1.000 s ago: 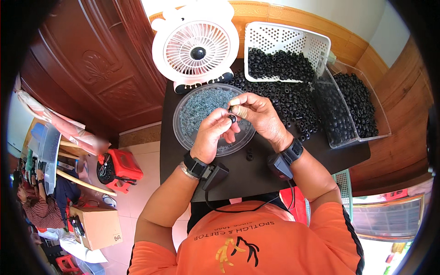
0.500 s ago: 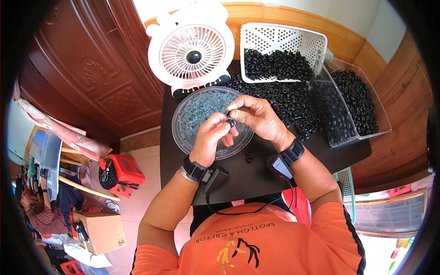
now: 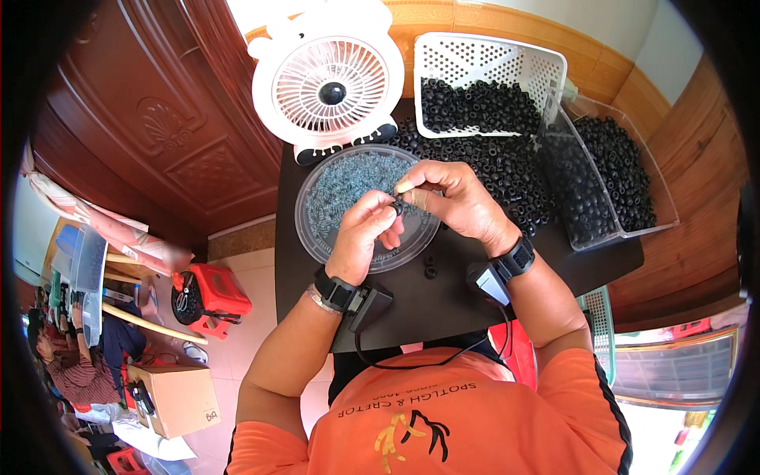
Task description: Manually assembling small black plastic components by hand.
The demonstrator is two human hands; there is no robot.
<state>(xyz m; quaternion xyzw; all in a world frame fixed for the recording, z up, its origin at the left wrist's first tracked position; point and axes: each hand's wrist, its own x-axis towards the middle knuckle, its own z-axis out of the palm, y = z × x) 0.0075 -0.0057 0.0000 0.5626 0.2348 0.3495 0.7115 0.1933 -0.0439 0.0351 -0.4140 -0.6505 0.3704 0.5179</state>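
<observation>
Setting: a small black table (image 3: 475, 293) is set against a carved wooden door and wood panelling; a tiled floor lies below its left edge.
Far edge: a white desk fan (image 3: 331, 83) stands at the far left corner; a white perforated basket (image 3: 487, 63) of black rings is beside it; a clear tub (image 3: 625, 186) of the same rings sits at the right edge; loose rings are heaped between them.
Centre: a round clear lid (image 3: 332, 210) of pale blue-grey small parts lies under the hands.
Left hand (image 3: 364, 237): pinched narrowly on a small black ring (image 3: 398, 207), held above the lid.
Right hand (image 3: 451, 202): fingertips closed on the same ring from the other side.
Near the hands: two loose black rings (image 3: 430, 267) lie on the bare table, toward the near edge.
Step in hand: judged to be a fitting of a small part to the ring; a steady pinch and fine alignment seem called for next.
</observation>
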